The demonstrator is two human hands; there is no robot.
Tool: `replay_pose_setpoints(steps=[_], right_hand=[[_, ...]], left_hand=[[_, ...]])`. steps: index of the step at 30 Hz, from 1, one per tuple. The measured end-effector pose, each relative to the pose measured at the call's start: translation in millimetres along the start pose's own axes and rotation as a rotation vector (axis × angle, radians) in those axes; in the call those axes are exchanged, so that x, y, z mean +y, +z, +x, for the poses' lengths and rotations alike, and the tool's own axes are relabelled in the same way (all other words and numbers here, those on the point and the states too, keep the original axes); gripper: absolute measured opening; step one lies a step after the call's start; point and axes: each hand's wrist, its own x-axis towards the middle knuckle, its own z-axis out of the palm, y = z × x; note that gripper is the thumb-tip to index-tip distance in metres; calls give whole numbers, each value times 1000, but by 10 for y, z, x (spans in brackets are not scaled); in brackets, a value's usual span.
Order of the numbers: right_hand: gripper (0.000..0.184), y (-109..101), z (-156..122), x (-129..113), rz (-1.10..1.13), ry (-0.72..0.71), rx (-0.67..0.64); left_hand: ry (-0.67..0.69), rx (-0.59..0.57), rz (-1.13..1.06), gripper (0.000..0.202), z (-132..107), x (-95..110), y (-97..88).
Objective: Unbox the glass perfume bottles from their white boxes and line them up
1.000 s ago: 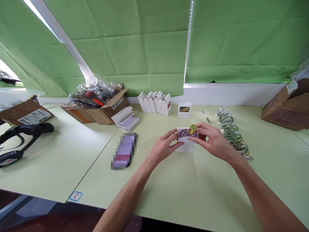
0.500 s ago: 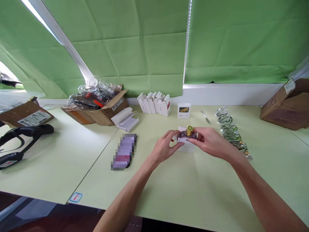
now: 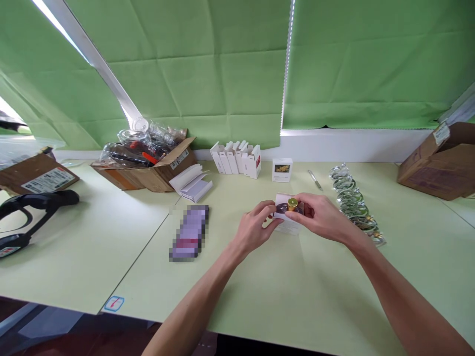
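A small purple glass bottle with a gold cap [image 3: 292,203] sits partly down inside a small white carton [image 3: 288,226] on the pale green table [image 3: 282,296]. My left hand [image 3: 256,227] pinches the carton's left side at the open top. On the right, my right hand [image 3: 322,216] has its fingers closed around the bottle and the carton's top edge. Most of the bottle's body is hidden by the carton and my fingers.
A row of white cartons [image 3: 237,159] and one printed white box [image 3: 282,169] stand at the back. A pen [image 3: 315,179] and a line of plastic-wrapped bottles [image 3: 354,205] lie right. Cardboard boxes [image 3: 156,168] [image 3: 438,163], folded flat cartons [image 3: 192,182], a blurred phone [image 3: 188,233] and a black scanner [image 3: 25,212] lie around.
The gold-capped bottle has sunk lower into the white carton. Both hands have closed in tighter around the carton's top.
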Motion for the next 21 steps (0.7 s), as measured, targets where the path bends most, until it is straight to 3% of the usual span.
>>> replay_pose_setpoints(steps=[9, 16, 21], right_hand=[[11, -47, 21, -114, -171, -52, 22], [15, -96, 41, -183, -67, 91, -39], [27, -86, 60, -178, -99, 19, -40]], left_hand=[[30, 42, 54, 10, 6, 67, 1], [116, 72, 106, 8, 15, 62, 7], [128, 64, 121, 9, 4, 43, 16]])
